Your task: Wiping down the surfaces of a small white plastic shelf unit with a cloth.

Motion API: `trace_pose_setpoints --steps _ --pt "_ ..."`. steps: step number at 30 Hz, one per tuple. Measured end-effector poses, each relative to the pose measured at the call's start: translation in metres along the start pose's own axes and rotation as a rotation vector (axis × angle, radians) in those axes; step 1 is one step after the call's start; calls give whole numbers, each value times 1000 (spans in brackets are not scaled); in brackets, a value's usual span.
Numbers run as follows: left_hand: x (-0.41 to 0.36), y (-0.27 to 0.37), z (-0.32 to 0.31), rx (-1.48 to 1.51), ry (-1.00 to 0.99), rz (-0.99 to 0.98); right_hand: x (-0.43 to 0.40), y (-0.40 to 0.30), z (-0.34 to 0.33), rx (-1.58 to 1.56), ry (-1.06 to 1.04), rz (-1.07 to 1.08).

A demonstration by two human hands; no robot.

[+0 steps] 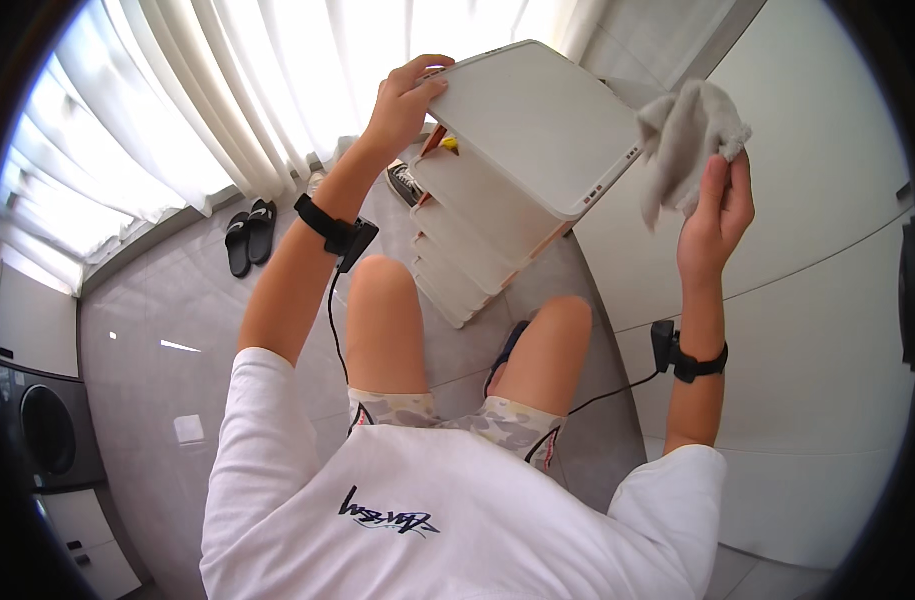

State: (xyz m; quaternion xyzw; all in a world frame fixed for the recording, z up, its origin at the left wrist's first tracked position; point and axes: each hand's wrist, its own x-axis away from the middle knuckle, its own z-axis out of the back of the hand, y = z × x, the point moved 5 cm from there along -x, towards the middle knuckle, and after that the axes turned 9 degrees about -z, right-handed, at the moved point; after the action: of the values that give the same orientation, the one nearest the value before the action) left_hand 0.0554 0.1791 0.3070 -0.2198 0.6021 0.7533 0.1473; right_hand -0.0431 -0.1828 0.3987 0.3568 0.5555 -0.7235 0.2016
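A white plastic storage rack with several stacked tiers stands on the floor in front of my knees. My left hand grips the left corner of its flat white top panel, thumb on the upper face. Raised at the right of the panel, my right hand pinches a grey cloth between thumb and fingers. The cloth hangs loosely beside the panel's right edge; whether it touches the edge I cannot tell. A small yellow item shows inside the rack's top tier, mostly hidden by the panel.
Black slides lie on the tiled floor at left, and a dark sneaker stands beside the rack. White curtains hang behind. Large white cabinet fronts border the right side. A front-loading washing machine is at far left.
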Motion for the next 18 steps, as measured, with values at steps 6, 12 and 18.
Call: trace_pose_setpoints --steps 6,12,18 --pt "-14 14 -9 151 -262 -82 -32 17 -87 635 -937 270" --pt "-35 26 -31 175 -434 -105 -95 92 -75 779 -951 182" --pt "-39 20 -20 142 -359 -75 -142 181 7 1246 -657 -200"
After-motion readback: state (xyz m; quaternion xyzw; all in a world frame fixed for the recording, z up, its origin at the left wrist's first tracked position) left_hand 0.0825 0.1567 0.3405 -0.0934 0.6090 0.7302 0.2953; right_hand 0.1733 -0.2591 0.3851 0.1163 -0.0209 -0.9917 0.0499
